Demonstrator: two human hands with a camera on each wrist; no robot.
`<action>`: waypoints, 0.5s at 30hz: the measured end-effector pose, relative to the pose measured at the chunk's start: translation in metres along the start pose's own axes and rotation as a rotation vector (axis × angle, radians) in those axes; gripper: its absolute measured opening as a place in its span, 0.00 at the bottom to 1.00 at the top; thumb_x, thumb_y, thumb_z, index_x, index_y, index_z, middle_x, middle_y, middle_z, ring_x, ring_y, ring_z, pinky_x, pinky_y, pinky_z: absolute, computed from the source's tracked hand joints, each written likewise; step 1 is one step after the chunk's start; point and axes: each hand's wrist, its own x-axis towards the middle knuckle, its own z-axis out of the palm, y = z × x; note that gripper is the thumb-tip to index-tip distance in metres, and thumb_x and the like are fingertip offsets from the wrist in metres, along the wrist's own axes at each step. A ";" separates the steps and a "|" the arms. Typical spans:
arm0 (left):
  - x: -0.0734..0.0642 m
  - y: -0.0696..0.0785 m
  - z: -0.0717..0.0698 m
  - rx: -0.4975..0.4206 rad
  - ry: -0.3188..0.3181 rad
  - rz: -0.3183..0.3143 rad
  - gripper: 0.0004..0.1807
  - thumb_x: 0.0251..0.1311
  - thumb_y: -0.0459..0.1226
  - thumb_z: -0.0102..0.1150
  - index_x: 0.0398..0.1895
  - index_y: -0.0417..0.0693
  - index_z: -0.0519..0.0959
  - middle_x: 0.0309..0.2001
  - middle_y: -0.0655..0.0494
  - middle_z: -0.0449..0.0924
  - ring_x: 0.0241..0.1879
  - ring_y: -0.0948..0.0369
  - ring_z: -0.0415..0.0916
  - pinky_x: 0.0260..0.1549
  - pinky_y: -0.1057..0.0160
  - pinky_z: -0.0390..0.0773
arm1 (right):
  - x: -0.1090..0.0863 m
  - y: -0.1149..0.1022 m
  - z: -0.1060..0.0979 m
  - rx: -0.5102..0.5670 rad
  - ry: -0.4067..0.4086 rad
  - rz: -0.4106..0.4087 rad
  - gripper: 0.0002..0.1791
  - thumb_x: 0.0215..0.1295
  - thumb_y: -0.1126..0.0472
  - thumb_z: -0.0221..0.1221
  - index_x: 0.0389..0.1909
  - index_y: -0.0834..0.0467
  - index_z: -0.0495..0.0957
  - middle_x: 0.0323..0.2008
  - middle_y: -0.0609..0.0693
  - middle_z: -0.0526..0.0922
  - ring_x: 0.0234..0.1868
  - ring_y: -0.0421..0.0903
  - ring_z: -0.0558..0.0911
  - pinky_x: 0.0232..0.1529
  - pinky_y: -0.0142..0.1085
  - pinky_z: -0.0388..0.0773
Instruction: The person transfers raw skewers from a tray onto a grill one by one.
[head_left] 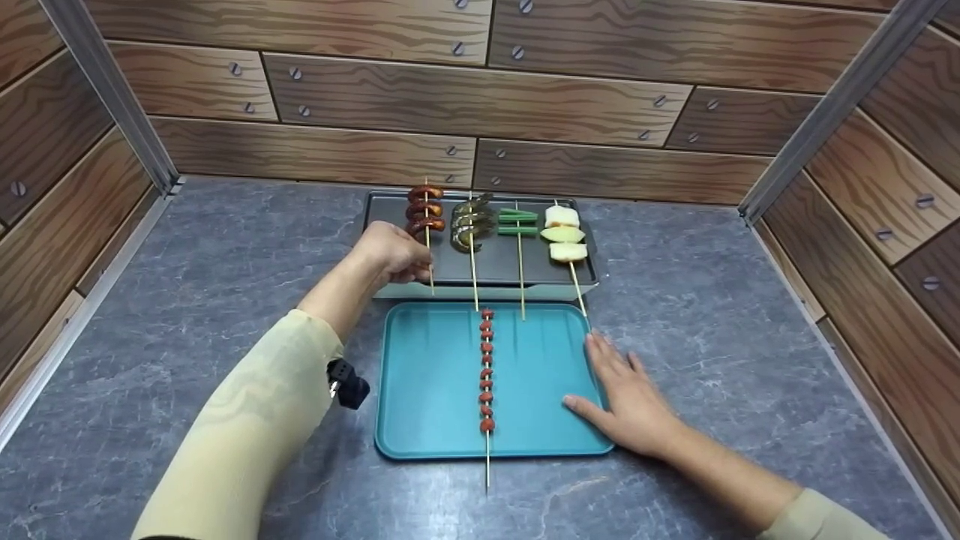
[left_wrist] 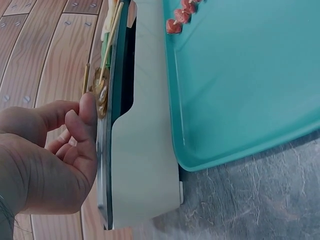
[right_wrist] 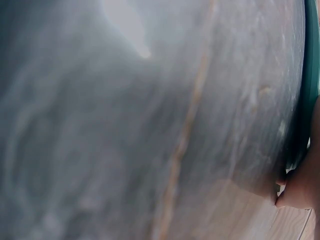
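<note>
At the left of a dark grill plate [head_left: 491, 271], my left hand [head_left: 391, 253] pinches the stick of a skewer with reddish-brown curled pieces [head_left: 425, 210]. In the left wrist view, the thumb and fingers of that left hand [left_wrist: 65, 155] meet on the stick's end. To its right on the plate lie a shrimp skewer [head_left: 472, 223], a skewer of green stalks [head_left: 517, 223] and one with white and pale-green pieces [head_left: 565, 235]. My right hand [head_left: 630, 401] rests with straight fingers on the right edge of a teal tray [head_left: 427, 382]. A skewer of small red pieces [head_left: 487, 373] lies across this tray.
The grill's pale base [left_wrist: 145, 150] stands just behind the tray. Wood-patterned panels [head_left: 480, 97] close off the back and sides. Grey marbled tabletop [head_left: 255, 247] surrounds the tray and grill. A dark wrist camera [head_left: 349, 384] sits on the left forearm.
</note>
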 end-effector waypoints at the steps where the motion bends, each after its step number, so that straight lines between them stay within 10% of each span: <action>1: 0.000 0.000 0.000 0.003 0.000 -0.002 0.07 0.65 0.26 0.60 0.38 0.30 0.86 0.18 0.53 0.84 0.17 0.66 0.81 0.17 0.72 0.78 | 0.000 0.000 0.000 0.002 -0.002 0.002 0.55 0.76 0.31 0.55 0.85 0.65 0.47 0.84 0.62 0.47 0.84 0.60 0.51 0.80 0.66 0.41; 15: 0.004 -0.006 -0.002 0.002 -0.019 -0.028 0.06 0.67 0.28 0.62 0.35 0.33 0.86 0.19 0.54 0.84 0.18 0.65 0.80 0.17 0.71 0.76 | 0.000 0.000 0.000 0.003 -0.005 0.011 0.56 0.75 0.30 0.55 0.85 0.65 0.47 0.84 0.62 0.47 0.84 0.61 0.51 0.80 0.66 0.41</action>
